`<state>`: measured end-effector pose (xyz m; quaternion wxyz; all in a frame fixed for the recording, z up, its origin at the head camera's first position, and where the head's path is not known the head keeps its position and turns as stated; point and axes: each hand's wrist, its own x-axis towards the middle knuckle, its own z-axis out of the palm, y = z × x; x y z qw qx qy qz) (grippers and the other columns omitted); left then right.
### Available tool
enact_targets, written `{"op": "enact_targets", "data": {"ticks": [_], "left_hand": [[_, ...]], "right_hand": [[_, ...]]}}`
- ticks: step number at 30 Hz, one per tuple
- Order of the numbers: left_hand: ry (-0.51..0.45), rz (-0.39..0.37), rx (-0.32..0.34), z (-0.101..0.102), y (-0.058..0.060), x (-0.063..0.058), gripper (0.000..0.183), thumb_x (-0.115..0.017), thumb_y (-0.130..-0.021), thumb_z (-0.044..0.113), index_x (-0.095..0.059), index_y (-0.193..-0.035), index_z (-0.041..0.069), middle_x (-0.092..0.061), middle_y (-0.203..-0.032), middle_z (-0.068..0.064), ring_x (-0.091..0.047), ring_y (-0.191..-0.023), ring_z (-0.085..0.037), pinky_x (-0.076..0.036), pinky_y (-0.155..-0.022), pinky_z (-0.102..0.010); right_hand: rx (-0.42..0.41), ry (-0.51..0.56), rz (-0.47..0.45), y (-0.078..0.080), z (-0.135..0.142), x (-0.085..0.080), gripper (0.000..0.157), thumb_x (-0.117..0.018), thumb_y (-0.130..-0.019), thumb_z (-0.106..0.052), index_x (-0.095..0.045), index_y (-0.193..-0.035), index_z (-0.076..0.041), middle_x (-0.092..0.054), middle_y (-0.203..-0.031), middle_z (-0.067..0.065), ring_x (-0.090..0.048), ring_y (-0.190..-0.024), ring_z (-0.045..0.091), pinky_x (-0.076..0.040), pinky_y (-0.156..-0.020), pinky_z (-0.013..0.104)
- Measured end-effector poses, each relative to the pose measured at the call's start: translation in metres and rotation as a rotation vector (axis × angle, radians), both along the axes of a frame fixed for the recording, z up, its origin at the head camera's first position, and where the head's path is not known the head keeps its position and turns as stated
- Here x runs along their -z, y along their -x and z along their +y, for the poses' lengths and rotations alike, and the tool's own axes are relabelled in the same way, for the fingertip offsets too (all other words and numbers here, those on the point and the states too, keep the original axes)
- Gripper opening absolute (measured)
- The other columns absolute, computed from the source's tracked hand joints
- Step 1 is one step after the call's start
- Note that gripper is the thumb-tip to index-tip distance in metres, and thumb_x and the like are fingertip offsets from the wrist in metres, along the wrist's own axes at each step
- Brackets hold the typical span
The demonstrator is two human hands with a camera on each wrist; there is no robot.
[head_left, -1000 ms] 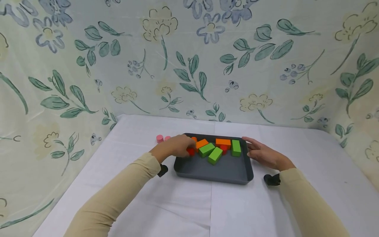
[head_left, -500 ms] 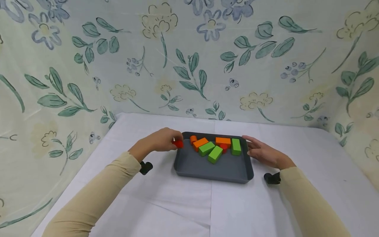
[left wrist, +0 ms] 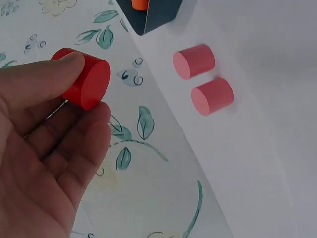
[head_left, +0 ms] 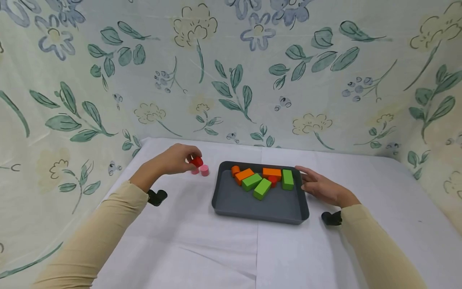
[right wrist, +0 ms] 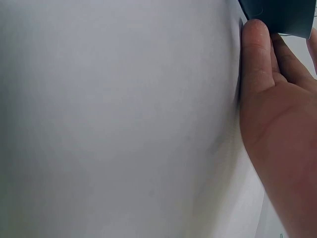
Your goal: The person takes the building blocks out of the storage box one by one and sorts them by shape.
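Observation:
My left hand pinches a red cylinder block between thumb and fingers, above the table left of the tray. Two pink cylinder blocks stand on the cloth just beneath it; in the head view the hand and red piece partly cover one of them. The fingers of my right hand rest against the right wall of a dark grey tray. Inside the tray lie green blocks, orange blocks, an orange cylinder block and another red cylinder block.
A white cloth covers the table under everything. Behind and to the left hangs a floral curtain. The tray's blocks are grouped toward its back half, while its front floor shows bare.
My left hand has lifted the red cylinder block out of the tray and carried it left over the pink ones. The right hand stays at the tray's right wall.

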<state>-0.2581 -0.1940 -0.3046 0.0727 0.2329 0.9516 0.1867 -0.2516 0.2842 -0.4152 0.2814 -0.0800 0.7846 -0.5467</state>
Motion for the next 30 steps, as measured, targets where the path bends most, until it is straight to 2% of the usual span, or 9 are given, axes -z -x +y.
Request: {"op": "enact_targets", "data": {"ticks": [3, 9, 15, 20, 26, 30], "left_hand": [[-0.004, 0.025, -0.039, -0.015, 0.005, 0.002, 0.038, -0.072, -0.087, 0.013, -0.064, -0.124, 0.009, -0.069, -0.113, -0.008, -0.063, -0.104, -0.026, -0.060, -0.085, -0.038], [-0.012, 0.043, -0.131, -0.046, 0.014, 0.014, 0.046, -0.067, -0.090, 0.015, -0.059, -0.135, 0.005, -0.067, -0.119, -0.015, -0.061, -0.108, -0.031, -0.059, -0.087, -0.041], [-0.079, -0.007, -0.251, -0.065, 0.019, 0.027, 0.042, -0.064, -0.091, 0.014, -0.058, -0.131, 0.004, -0.064, -0.124, -0.019, -0.059, -0.113, -0.036, -0.057, -0.092, -0.047], [-0.130, -0.043, -0.356, -0.073, 0.026, 0.045, 0.041, -0.063, -0.092, 0.013, -0.056, -0.131, 0.004, -0.061, -0.127, -0.021, -0.057, -0.116, -0.038, -0.056, -0.094, -0.047], [-0.161, -0.016, -0.401, -0.071, 0.035, 0.057, 0.041, -0.063, -0.092, 0.012, -0.056, -0.131, 0.004, -0.061, -0.125, -0.021, -0.056, -0.115, -0.037, -0.054, -0.095, -0.047], [-0.172, -0.030, -0.437, -0.069, 0.041, 0.069, 0.042, -0.064, -0.092, 0.013, -0.056, -0.132, 0.005, -0.060, -0.125, -0.021, -0.053, -0.114, -0.037, -0.054, -0.096, -0.048]], "right_hand": [[-0.005, -0.002, 0.001, 0.000, 0.000, 0.000, 0.084, -0.051, -0.095, -0.011, 0.000, -0.160, -0.024, 0.005, -0.168, 0.018, -0.002, -0.154, 0.044, -0.004, -0.122, 0.062], [-0.014, -0.002, 0.004, 0.001, -0.002, 0.002, 0.083, -0.050, -0.096, -0.011, 0.000, -0.160, -0.025, 0.005, -0.168, 0.018, -0.002, -0.154, 0.044, -0.003, -0.122, 0.063], [-0.019, -0.003, 0.009, 0.001, -0.001, 0.003, 0.083, -0.050, -0.096, -0.010, 0.000, -0.160, -0.024, 0.005, -0.168, 0.019, -0.003, -0.154, 0.044, -0.003, -0.122, 0.063], [-0.018, -0.005, 0.012, 0.001, -0.001, 0.003, 0.083, -0.050, -0.096, -0.010, 0.001, -0.160, -0.023, 0.005, -0.168, 0.019, -0.002, -0.153, 0.045, -0.003, -0.122, 0.063], [-0.021, -0.007, 0.018, 0.001, 0.001, 0.004, 0.083, -0.050, -0.096, -0.012, 0.002, -0.160, -0.023, 0.005, -0.168, 0.018, -0.003, -0.154, 0.044, -0.003, -0.122, 0.063], [-0.020, -0.009, 0.019, 0.003, 0.002, 0.002, 0.084, -0.051, -0.096, -0.013, 0.002, -0.160, -0.024, 0.006, -0.168, 0.018, -0.002, -0.154, 0.045, -0.004, -0.122, 0.063]]}}
